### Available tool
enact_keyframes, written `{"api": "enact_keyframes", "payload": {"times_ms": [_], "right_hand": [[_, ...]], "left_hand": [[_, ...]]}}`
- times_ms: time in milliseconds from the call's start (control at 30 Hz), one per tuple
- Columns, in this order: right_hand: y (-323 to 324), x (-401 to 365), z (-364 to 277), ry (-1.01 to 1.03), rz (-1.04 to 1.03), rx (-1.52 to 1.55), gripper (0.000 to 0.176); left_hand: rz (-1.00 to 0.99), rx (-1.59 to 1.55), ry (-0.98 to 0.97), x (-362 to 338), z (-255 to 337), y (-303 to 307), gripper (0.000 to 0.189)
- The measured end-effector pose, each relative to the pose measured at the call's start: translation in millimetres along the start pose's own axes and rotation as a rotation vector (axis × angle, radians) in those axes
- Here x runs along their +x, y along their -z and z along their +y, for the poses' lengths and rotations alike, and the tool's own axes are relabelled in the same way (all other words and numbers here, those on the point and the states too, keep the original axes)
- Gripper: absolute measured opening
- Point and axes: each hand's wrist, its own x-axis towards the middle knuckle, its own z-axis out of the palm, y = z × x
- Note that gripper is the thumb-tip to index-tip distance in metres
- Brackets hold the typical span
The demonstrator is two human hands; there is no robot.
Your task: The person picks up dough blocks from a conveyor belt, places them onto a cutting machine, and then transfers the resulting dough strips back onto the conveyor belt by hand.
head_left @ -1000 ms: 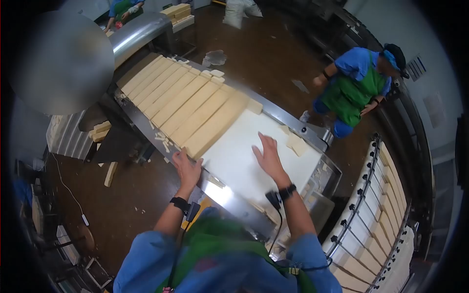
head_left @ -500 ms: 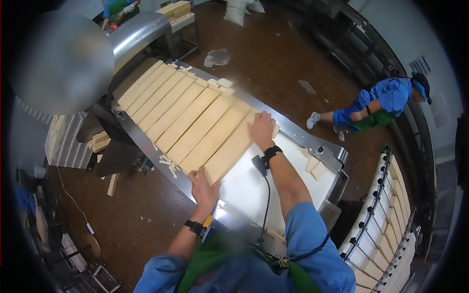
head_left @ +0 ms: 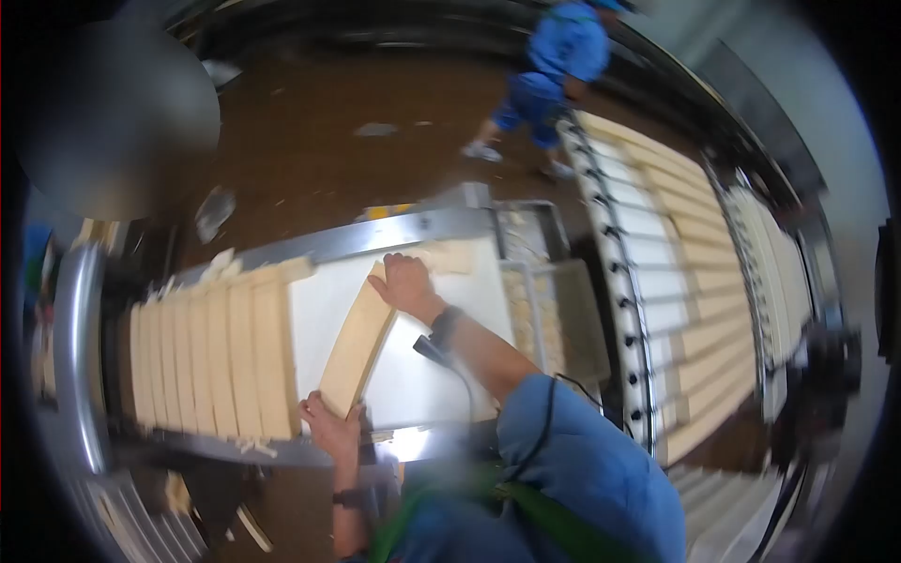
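A long, flat pale-yellow slab (head_left: 355, 342) lies slantwise over the white surface (head_left: 413, 366), held at both ends. My left hand (head_left: 330, 427) is closed round its near end. At the far end, my right hand (head_left: 410, 284) grips the slab with the thumb on the inner side. To the left, a row of similar slabs (head_left: 211, 357) sits side by side, apart from the held one. Flat pale pieces (head_left: 446, 256) lie just beyond my right hand, and thin trimmings (head_left: 249, 445) gather along the near edge of the row.
A rack with black knobs (head_left: 619, 272) and more slabs (head_left: 694, 272) stands on the right. Beyond the table a person in blue (head_left: 554, 75) is walking. A metal roller cover (head_left: 80, 357) closes the left end. A tray of pale scraps (head_left: 530, 310) sits beside the table.
My view has swung right. Both hands have separated the end slab from the row and turned it at a slant over the white surface.
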Motion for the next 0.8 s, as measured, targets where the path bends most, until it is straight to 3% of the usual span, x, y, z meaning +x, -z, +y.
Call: {"api": "enact_keyframes", "payload": {"times_ms": [100, 167, 233, 333, 467, 500, 567, 633, 700, 800], "right_hand": [[46, -63, 49, -0.196, 0.060, -0.001, 0.051], [31, -90, 69, -0.232, 0.125, 0.034, 0.048], [8, -107, 81, -0.108, 0.328, 0.153, 0.047], [38, -126, 76, -0.238, 0.093, 0.186, 0.048], [52, -171, 107, -0.346, 0.262, 0.245, 0.050], [62, -183, 125, -0.355, 0.273, 0.249, 0.050], [91, -219, 170, -0.408, 0.496, 0.089, 0.054], [166, -261, 209, -0.522, 0.533, 0.308, 0.053], [187, -282, 265, -0.551, 0.884, 0.152, 0.047], [214, -312, 371, -0.657, 1.003, 0.108, 0.042]], "left_hand": [[-0.229, -0.043, -0.132, -2, 29, 1, 0.092], [-0.333, -0.019, -0.152, 1, 44, -2, 0.098], [-0.295, 0.131, -0.217, 1, 35, -21, 0.103], [-0.247, 0.087, -0.218, -10, 49, -33, 0.098], [-0.123, 0.011, -0.320, -36, 84, -54, 0.083], [-0.094, -0.017, -0.374, -48, 103, -61, 0.078], [-0.096, -0.056, -0.375, -70, 154, -83, 0.073], [-0.028, -0.162, -0.448, -93, 213, -109, 0.080], [-0.048, -0.203, -0.537, -111, 276, -136, 0.079], [-0.098, -0.216, -0.739, -134, 381, -158, 0.077]]}}
